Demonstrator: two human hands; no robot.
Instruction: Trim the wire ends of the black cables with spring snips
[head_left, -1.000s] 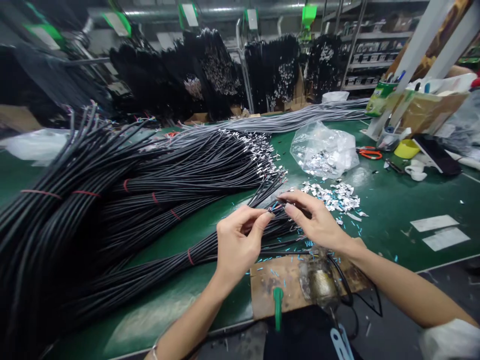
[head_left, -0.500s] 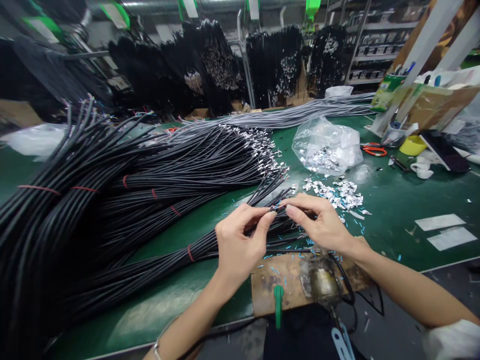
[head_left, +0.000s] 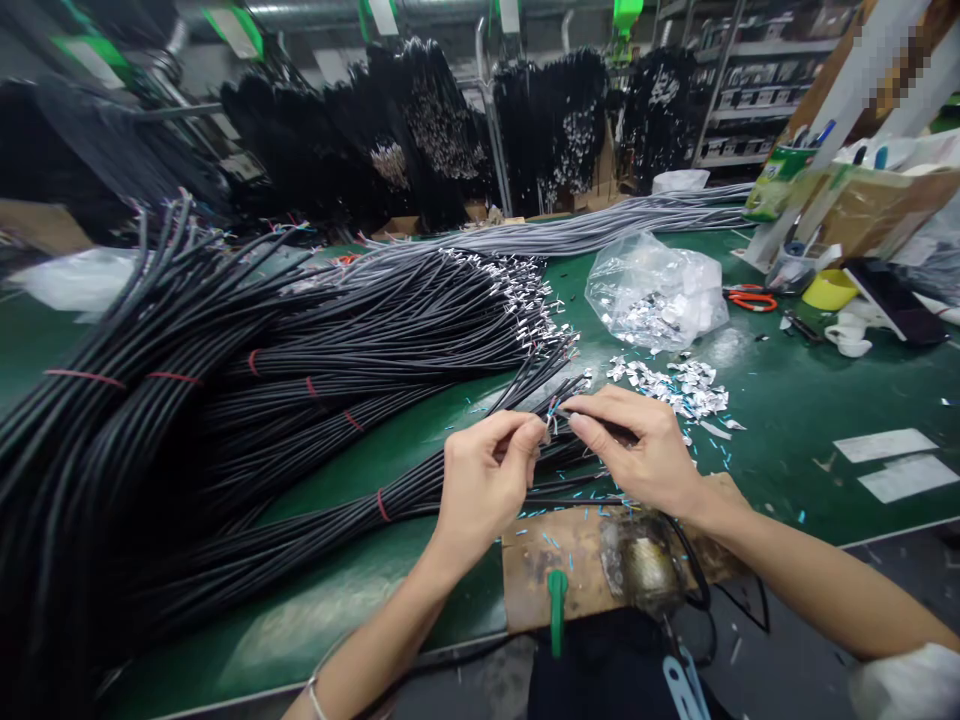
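Observation:
My left hand (head_left: 487, 480) is closed, its thumb and forefinger pinching a black cable near its stripped end. Short thin wires (head_left: 553, 412), some blue and some whitish, fan out from that end between my hands. Touching these wires from the right are the fingertips of my right hand (head_left: 649, 450), drawn together in a pinch. Behind and under my hands lies a bundle of black cables (head_left: 420, 480), tied with a red band (head_left: 383, 505).
More black cables (head_left: 390, 330) with white-tipped ends fill the left of the green table (head_left: 787, 400). Foil-like scraps (head_left: 690, 388) and a clear bag (head_left: 652, 290) lie beyond my right hand. Orange-handled scissors (head_left: 752, 298) sit farther right. A metal device (head_left: 645, 565) rests on a board near the front.
My left hand has turned slightly and shifted a little right. The thin wires at the cable end now stand spread and more visible between my fingers.

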